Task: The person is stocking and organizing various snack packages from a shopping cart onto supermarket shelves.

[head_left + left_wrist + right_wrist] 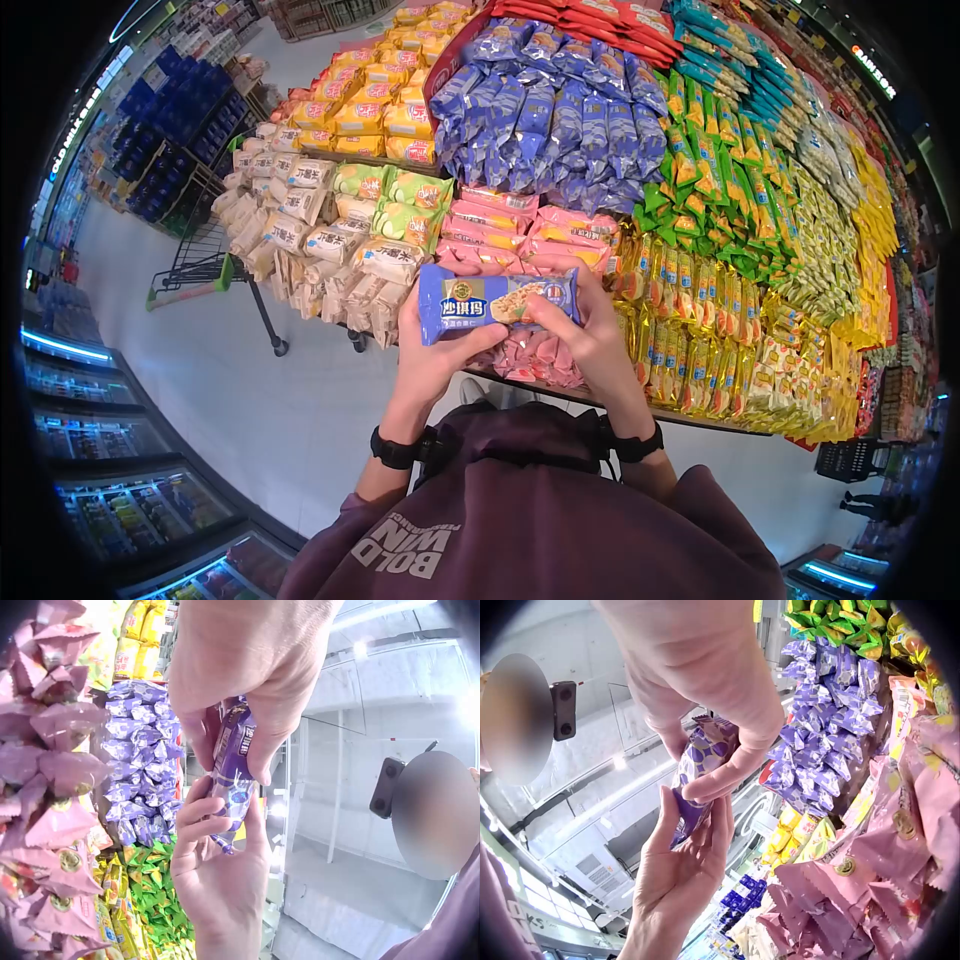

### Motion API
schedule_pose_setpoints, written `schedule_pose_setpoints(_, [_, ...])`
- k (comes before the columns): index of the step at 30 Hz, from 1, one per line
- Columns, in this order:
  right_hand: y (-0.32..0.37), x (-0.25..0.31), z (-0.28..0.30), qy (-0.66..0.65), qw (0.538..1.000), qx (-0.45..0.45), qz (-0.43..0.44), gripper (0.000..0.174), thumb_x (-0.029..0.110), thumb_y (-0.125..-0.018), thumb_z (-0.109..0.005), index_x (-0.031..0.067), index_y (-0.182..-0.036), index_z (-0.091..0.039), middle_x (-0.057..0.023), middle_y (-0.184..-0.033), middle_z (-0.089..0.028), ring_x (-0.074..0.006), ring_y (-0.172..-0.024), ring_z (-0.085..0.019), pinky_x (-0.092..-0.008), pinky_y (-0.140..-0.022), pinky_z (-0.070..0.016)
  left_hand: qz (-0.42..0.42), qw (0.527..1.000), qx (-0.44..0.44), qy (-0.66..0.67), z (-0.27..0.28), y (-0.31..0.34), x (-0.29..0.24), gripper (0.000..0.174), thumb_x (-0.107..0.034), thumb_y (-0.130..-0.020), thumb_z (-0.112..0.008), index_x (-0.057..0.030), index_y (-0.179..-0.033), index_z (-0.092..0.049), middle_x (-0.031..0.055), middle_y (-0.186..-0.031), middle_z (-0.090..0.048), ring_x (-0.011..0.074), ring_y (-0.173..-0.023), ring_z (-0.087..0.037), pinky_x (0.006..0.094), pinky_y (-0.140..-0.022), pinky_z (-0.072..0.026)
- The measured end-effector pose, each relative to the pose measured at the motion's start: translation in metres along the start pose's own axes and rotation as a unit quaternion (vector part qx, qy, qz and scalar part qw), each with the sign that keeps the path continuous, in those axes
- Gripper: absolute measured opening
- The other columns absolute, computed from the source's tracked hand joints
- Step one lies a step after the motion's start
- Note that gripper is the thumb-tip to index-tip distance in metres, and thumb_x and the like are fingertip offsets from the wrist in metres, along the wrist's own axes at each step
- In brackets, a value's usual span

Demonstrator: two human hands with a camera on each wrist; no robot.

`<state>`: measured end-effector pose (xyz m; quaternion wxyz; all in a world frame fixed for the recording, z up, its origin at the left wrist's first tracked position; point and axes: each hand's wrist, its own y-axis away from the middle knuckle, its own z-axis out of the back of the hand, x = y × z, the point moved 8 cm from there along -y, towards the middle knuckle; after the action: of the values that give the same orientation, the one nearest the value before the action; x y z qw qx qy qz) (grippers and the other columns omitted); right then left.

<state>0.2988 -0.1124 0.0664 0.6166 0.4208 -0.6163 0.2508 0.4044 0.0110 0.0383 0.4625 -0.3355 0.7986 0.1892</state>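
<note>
Both hands hold a blue snack packet [465, 303] in front of the chest, its printed face with yellow lettering panel and snack picture turned up. My left hand [432, 350] grips its left end, thumb along the lower edge. On the other end, my right hand [597, 328] has its thumb lying across the printed front and its fingers behind. In the left wrist view the packet [234, 754] shows edge-on, pinched between thumb and fingers. The right wrist view shows the packet's patterned back [703, 757]. Pink packets [545, 358] lie just below the hands.
A wide display of packets spreads ahead: blue packets [560, 120], green packets [715, 150], cream packets [300, 205] and gold packets [690, 290]. A shopping cart [195, 270] stands to the left on the pale floor [290, 420]. Lit freezers [130, 450] line the lower left.
</note>
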Motion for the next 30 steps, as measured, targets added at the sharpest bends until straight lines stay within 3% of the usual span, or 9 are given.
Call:
schedule_pose_setpoints(2, [-0.001,0.0,-0.01,-0.006,0.999,-0.01,-0.045,0.042,0.006,-0.089,-0.071,0.0016,-0.126,-0.051,-0.013,-0.114,-0.061,-0.0122,-0.101,-0.062,-0.0263,-0.078,-0.0528,0.0,1.0,0.003,-0.019,0.012,-0.002,0.002,0.064,0.005,-0.077,-0.079,0.0011,-0.132,-0.048,0.0121,-0.119,-0.063,0.0179,-0.106,-0.065,0.0325,-0.089,-0.0565])
schedule_pose_setpoints(5, [-0.01,0.004,-0.015,0.046,0.993,-0.025,0.102,0.042,0.003,-0.086,-0.073,0.0007,-0.123,-0.052,-0.0103,-0.115,-0.061,-0.012,-0.101,-0.061,-0.0272,-0.082,-0.0517,0.023,1.0,-0.015,0.0,0.024,-0.005,-0.007,0.057,0.006,-0.08,-0.076,0.0017,-0.13,-0.05,0.0116,-0.117,-0.064,0.0163,-0.101,-0.066,0.0307,-0.085,-0.0573])
schedule_pose_setpoints(9, [-0.016,0.002,-0.029,0.016,0.983,0.027,0.183,0.045,-0.001,-0.082,-0.074,0.0015,-0.121,-0.053,-0.0075,-0.116,-0.06,-0.013,-0.103,-0.06,-0.0289,-0.09,-0.0486,0.013,0.999,0.004,-0.036,0.043,-0.004,-0.018,0.052,0.01,-0.081,-0.073,0.0026,-0.127,-0.051,0.0118,-0.114,-0.064,0.0157,-0.098,-0.066,0.0294,-0.085,-0.0572])
schedule_pose_setpoints(10, [-0.015,0.002,-0.031,0.009,0.984,0.022,0.178,0.044,-0.002,-0.08,-0.075,0.0016,-0.119,-0.054,-0.0076,-0.115,-0.06,-0.0145,-0.106,-0.06,-0.0303,-0.092,-0.0479,-0.044,0.999,0.016,-0.007,0.043,-0.006,-0.022,0.049,0.012,-0.079,-0.074,0.0033,-0.123,-0.054,0.0138,-0.113,-0.064,0.0173,-0.104,-0.065,0.0309,-0.087,-0.0574])
schedule_pose_setpoints(16, [-0.016,0.008,-0.041,0.01,0.975,0.052,0.216,0.041,-0.005,-0.079,-0.074,0.0025,-0.115,-0.056,-0.0086,-0.119,-0.061,-0.0168,-0.112,-0.06,-0.0311,-0.094,-0.0486,-0.094,0.991,0.07,-0.064,0.042,-0.01,-0.04,0.046,0.014,-0.073,-0.078,0.0043,-0.115,-0.06,0.0195,-0.12,-0.063,0.0229,-0.114,-0.062,0.0353,-0.091,-0.0576])
schedule_pose_setpoints(22, [-0.015,0.011,-0.045,0.004,0.977,0.042,0.207,0.044,-0.005,-0.078,-0.074,0.0036,-0.118,-0.055,-0.0089,-0.12,-0.061,-0.0159,-0.111,-0.059,-0.031,-0.094,-0.0485,-0.114,0.981,0.092,-0.127,0.044,-0.01,-0.044,0.046,0.015,-0.072,-0.077,0.0046,-0.114,-0.062,0.0194,-0.124,-0.061,0.023,-0.115,-0.061,0.034,-0.092,-0.0569])
schedule_pose_setpoints(25, [-0.015,0.013,-0.046,0.011,0.972,0.019,0.233,0.047,-0.004,-0.08,-0.074,0.0032,-0.122,-0.053,-0.0092,-0.116,-0.061,-0.0146,-0.108,-0.06,-0.0304,-0.092,-0.0489,-0.06,0.997,0.014,-0.041,0.048,-0.006,-0.046,0.042,0.011,-0.078,-0.075,0.0055,-0.117,-0.062,0.0164,-0.117,-0.065,0.0182,-0.103,-0.066,0.0304,-0.086,-0.0585])
schedule_pose_setpoints(28, [-0.012,0.016,-0.049,0.013,0.987,-0.023,0.159,0.051,-0.002,-0.082,-0.074,0.0021,-0.126,-0.05,-0.0094,-0.112,-0.062,-0.0133,-0.103,-0.061,-0.0297,-0.089,-0.0495,-0.051,0.998,-0.017,-0.046,0.056,-0.004,-0.047,0.037,0.004,-0.083,-0.072,0.0057,-0.119,-0.062,0.0109,-0.105,-0.068,0.0093,-0.083,-0.065,0.0226,-0.067,-0.0547])
schedule_pose_setpoints(30, [-0.011,0.013,-0.048,0.011,0.986,-0.041,0.162,0.05,0.0,-0.084,-0.073,0.0009,-0.127,-0.049,-0.0091,-0.11,-0.062,-0.0125,-0.101,-0.062,-0.0289,-0.087,-0.05,-0.056,0.997,-0.036,-0.045,0.057,-0.003,-0.046,0.035,-0.001,-0.086,-0.071,0.0054,-0.119,-0.062,0.0074,-0.097,-0.07,0.0044,-0.071,-0.061,0.0185,-0.055,-0.0478])
